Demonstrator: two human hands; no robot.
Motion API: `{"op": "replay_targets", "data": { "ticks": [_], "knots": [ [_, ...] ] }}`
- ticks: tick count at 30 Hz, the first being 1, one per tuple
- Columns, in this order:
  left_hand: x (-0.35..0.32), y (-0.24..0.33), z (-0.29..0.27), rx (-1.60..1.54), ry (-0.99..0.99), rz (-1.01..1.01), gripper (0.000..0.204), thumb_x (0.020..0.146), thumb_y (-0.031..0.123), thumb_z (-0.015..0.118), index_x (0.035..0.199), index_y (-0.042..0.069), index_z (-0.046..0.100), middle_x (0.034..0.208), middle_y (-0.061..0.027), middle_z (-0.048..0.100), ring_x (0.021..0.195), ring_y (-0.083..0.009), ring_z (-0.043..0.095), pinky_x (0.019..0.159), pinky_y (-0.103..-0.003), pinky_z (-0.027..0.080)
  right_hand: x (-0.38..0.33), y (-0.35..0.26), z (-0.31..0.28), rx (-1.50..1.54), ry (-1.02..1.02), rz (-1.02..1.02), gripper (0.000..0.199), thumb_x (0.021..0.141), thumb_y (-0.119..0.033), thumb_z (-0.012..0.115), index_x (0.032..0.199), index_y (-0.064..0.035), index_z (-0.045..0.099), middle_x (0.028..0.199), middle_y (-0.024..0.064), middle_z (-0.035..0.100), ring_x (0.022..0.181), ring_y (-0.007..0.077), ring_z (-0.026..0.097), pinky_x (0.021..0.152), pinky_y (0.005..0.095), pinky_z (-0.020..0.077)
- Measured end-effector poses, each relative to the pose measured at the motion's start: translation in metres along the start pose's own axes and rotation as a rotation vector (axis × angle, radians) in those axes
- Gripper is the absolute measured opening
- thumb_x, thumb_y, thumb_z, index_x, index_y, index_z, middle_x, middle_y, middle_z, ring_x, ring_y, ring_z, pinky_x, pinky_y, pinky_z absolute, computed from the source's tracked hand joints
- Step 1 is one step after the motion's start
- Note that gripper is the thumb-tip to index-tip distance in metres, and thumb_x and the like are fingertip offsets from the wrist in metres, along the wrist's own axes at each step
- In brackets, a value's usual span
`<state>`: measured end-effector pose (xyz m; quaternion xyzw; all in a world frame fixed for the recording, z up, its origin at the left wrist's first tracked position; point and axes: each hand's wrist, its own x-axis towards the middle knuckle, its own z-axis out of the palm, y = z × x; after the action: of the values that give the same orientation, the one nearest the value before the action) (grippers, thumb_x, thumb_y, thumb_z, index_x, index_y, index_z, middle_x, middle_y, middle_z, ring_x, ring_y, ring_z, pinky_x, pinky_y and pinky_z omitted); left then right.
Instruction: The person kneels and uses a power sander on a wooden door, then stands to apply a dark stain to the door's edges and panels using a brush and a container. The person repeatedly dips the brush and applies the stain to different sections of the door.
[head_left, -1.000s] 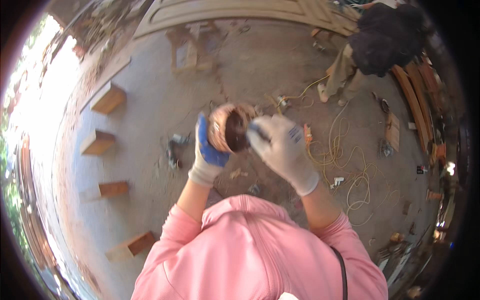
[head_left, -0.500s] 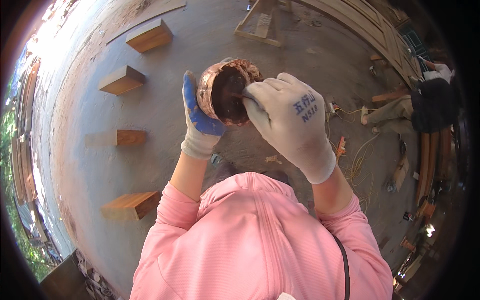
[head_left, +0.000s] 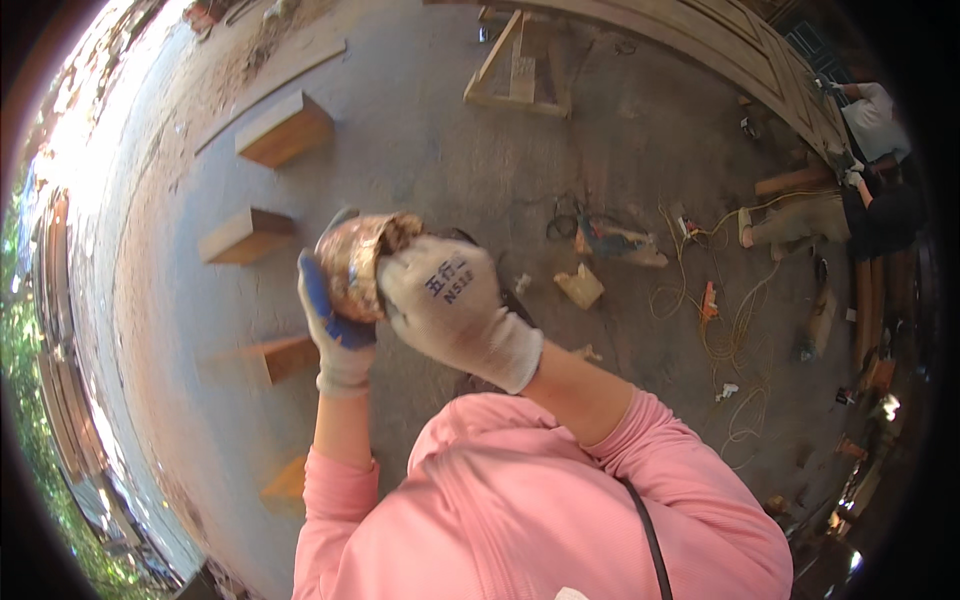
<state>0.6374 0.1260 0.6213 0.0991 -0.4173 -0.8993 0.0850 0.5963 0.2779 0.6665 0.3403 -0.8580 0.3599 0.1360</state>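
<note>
A round can (head_left: 350,268), crusted with brown and coppery splashes, is tilted on its side. My left hand (head_left: 335,330), in a pale glove with a blue palm, is wrapped round it from below and the left. At the can's mouth is my gloved right hand (head_left: 450,305), its fingers bent closed and reaching just inside the rim. Whatever they hold is hidden by the hand and the can. The inside of the can is out of sight.
Wooden blocks (head_left: 285,130) stand in a row on the floor at left. A wooden trestle (head_left: 520,90) stands at the far side near long panelled boards (head_left: 720,50). Cables (head_left: 735,330) and tools lie at right, where another person (head_left: 800,220) is at work.
Both hands and the can have moved left in the view. The can's mouth has turned to the right, hiding its inside. My right hand now covers the opening.
</note>
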Motion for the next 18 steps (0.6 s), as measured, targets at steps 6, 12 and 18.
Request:
{"op": "replay_targets", "data": {
  "ticks": [6,12,18],
  "knots": [
    [0.169,0.054,-0.041,0.158,0.055,-0.03,0.063,0.111,0.048,0.036,0.149,-0.002,0.048,0.138,-0.014,0.062,0.128,-0.023,0.059,0.114,-0.039,0.043,0.137,0.082,0.088,0.341,-0.001,0.045,0.005,0.081,-0.012,0.066,0.082,-0.0076,0.068,0.077,0.0143,0.069,0.078,0.0358,0.069,0.066,0.0451,0.0542],
    [0.441,0.089,-0.053,0.114,0.115,-0.02,0.058,0.111,0.048,0.038,0.147,0.003,0.051,0.137,-0.0086,0.063,0.128,-0.0199,0.058,0.114,-0.038,0.044,0.374,0.207,0.132,0.569,-0.047,0.243,0.012,0.087,-0.01,0.071,0.096,-0.0032,0.075,0.078,0.0135,0.07,0.07,0.0214,0.069,0.065,0.0383,0.0528],
    [0.614,0.115,-0.03,-0.176,0.039,-0.288,0.062,0.104,0.061,0.042,0.139,0.013,0.06,0.137,-0.0125,0.063,0.125,-0.0311,0.062,0.104,-0.055,0.051,0.5,0.284,0.109,1.164,-0.002,0.671,0.009,0.093,-0.008,0.073,0.099,-0.0013,0.075,0.077,-0.0054,0.064,0.063,0.0,0.048,0.054,0.0162,0.0314]
  ]
}}
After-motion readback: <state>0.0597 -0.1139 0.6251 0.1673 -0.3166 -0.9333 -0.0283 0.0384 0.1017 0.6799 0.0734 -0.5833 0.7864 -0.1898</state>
